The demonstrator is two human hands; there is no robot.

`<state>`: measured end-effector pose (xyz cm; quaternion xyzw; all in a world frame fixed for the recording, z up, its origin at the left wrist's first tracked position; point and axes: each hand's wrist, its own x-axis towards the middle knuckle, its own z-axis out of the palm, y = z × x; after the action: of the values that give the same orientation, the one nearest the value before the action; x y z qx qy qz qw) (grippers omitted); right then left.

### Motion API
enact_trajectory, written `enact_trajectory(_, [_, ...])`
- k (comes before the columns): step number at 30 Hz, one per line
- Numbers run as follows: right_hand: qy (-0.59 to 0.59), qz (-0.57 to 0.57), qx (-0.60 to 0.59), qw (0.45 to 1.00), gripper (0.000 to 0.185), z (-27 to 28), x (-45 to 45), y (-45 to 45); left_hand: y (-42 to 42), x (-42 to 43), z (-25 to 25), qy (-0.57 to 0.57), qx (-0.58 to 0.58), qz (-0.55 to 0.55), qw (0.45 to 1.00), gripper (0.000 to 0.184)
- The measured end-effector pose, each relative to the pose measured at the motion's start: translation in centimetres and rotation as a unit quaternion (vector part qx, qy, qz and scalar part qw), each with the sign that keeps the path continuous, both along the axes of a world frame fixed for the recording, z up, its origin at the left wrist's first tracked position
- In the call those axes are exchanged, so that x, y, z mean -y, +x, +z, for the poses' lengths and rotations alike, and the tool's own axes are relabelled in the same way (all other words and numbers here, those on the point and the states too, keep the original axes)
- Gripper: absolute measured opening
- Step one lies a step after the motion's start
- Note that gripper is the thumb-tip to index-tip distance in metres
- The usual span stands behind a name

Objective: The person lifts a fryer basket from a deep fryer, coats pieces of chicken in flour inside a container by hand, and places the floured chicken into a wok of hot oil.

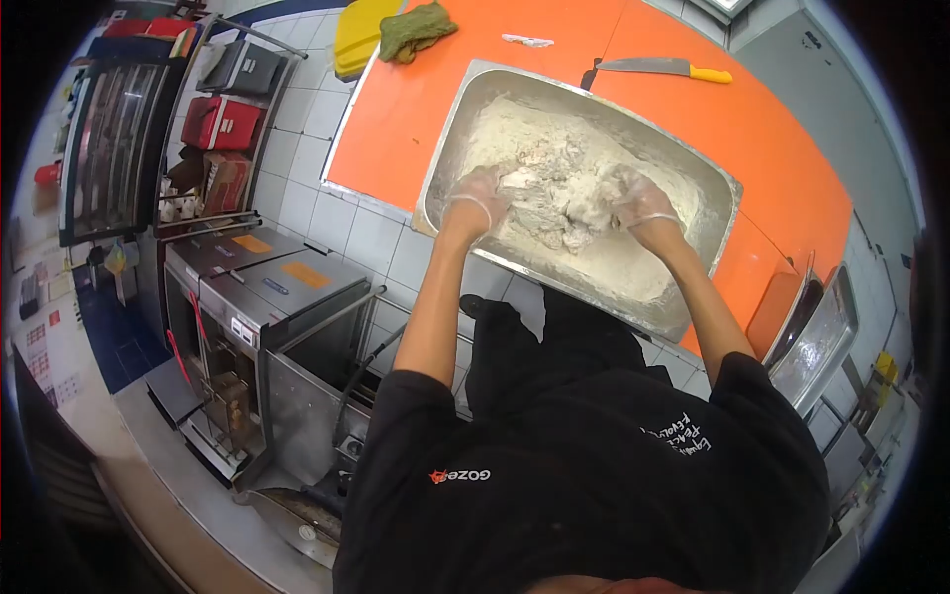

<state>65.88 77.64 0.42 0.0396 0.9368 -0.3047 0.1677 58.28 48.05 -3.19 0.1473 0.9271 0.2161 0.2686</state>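
A deep metal pan (584, 87) of white flour (633, 262) lies in front of me. Several flour-coated lumps (564, 198) are heaped in its middle; the coating hides what they are. My left hand (482, 198), in a thin clear glove, reaches into the pan's left side beside the lumps, its fingertips buried in flour. On the other side of the heap, my right hand (641, 201), also gloved and dusted white, curls its fingers around a floury lump.
The pan sits on an orange tabletop (396, 124). Beyond it lie a yellow-handled knife (653, 66), a green cloth (416, 32) and a yellow container (361, 40). Metal trays (816, 337) lean at the right. A steel fryer unit (267, 277) stands at my left.
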Motion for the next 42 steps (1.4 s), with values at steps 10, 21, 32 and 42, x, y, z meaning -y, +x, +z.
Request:
enact_trajectory(10, [-0.171,-0.058,-0.049,0.982,0.042,-1.7,-1.7,2.8,0.0,0.2,-0.1,0.001,-0.039,-0.003,0.999,0.054])
enact_trajectory(21, [-0.717,-0.273,0.202,0.609,0.050,-5.4,-1.8,3.4,2.9,-1.4,0.6,0.424,0.225,0.348,0.806,0.037])
enact_trajectory(32, [-0.372,-0.113,0.217,0.895,0.046,-3.0,2.0,1.2,5.6,-4.5,1.7,0.591,0.250,0.432,0.633,0.043])
enact_trajectory(42, [-0.543,-0.112,0.231,0.800,0.049,-4.5,1.1,0.7,5.5,-8.1,-0.6,0.173,-0.303,0.282,0.894,0.058])
